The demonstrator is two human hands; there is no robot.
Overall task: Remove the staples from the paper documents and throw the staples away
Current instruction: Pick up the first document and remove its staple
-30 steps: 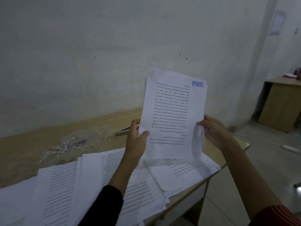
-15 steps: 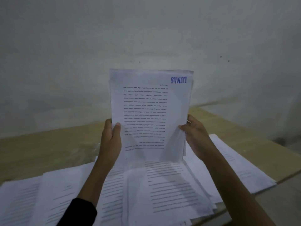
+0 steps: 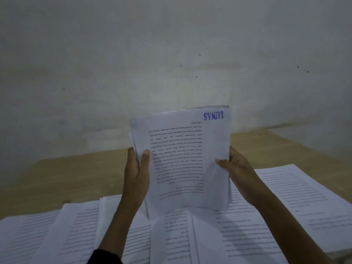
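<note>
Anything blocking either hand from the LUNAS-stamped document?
Nothing visible. The left hand and right hand each grip the document by a side edge, holding it upright above the papers on the table.

At frame centre I saw the left hand (image 3: 136,174) and right hand (image 3: 240,175) gripping a document (image 3: 182,159), print upside down, blue LUNAS stamp (image 3: 213,115) upper right; loose papers (image 3: 247,235) covered the counter (image 3: 76,172) below.

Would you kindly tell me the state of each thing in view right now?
Stamped document: held upright, text upside down.
Left hand: grips the document's left edge.
Right hand: grips its right edge.
Other papers: lying flat, overlapping on the table.
</note>
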